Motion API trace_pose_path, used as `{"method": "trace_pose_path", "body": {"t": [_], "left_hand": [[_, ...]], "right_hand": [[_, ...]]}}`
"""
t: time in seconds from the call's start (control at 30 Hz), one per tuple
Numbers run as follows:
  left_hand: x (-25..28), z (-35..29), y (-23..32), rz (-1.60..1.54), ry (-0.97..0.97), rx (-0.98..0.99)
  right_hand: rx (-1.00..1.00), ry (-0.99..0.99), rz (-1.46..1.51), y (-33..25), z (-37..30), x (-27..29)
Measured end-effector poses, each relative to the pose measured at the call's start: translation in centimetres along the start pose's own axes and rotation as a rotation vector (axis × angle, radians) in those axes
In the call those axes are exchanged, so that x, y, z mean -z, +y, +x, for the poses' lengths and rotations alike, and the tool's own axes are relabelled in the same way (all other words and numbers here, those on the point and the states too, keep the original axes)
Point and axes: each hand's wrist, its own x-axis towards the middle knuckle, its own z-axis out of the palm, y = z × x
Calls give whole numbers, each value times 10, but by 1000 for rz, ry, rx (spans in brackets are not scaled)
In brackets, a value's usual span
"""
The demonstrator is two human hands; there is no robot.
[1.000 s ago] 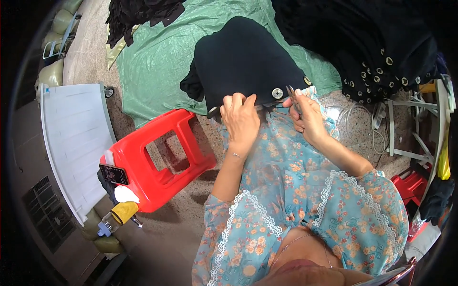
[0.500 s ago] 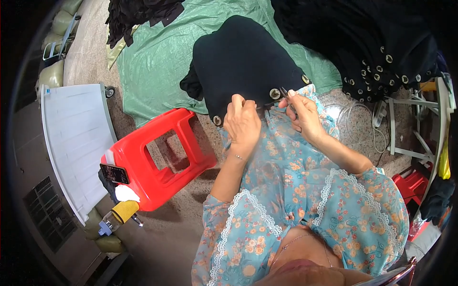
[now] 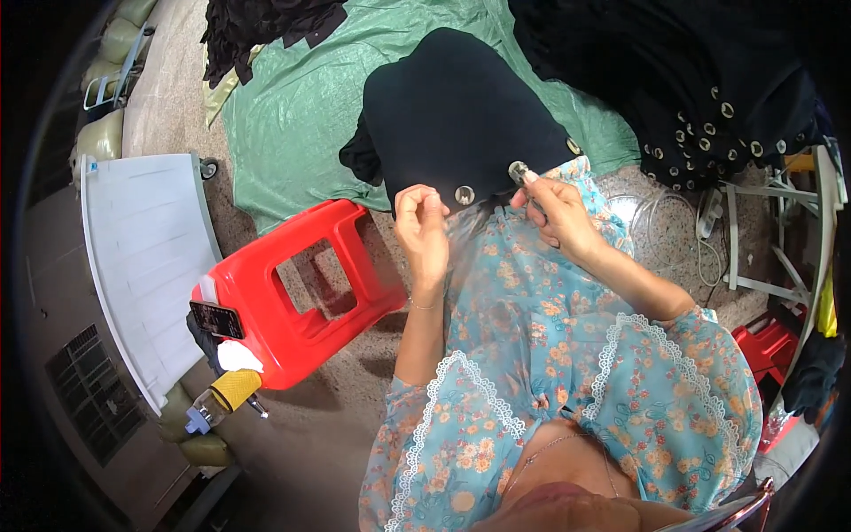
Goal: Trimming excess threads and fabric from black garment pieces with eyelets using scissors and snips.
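Observation:
A black garment (image 3: 456,115) with large round metal buttons lies over my knees, spreading out onto a green tarp (image 3: 292,106). My left hand (image 3: 421,226) pinches the garment's near edge, just left of one button (image 3: 464,195). Further right, my right hand (image 3: 554,213) holds small metal snips, their tips touching a second button (image 3: 517,168) at the hem. Most of the snips are hidden inside my fingers. A third button (image 3: 573,146) sits at the garment's right edge.
A red plastic stool (image 3: 297,293) lies tipped beside my left knee, with a phone (image 3: 217,319) and a yellow-capped bottle (image 3: 226,395) near it. A pile of black garments with buttons (image 3: 709,97) lies at the upper right. A white panel (image 3: 142,257) stands at left.
My left hand has slid left along the hem and the garment shifted with it, uncovering a button. My right hand moved the snips up to the button on the right.

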Motion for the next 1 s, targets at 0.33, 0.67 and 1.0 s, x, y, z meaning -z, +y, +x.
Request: {"method": "trace_pose_path", "body": {"t": [0.33,0.67,1.0], "left_hand": [[5,-16,34,599,-321,-203],[-76,8,16,555,-329,-508],[-63,2,16,529,-318,-322]], "right_hand": [[288,292,329,-16,0,24],[225,319,289,-2,1,16],[202,258,193,6,5,18]]}}
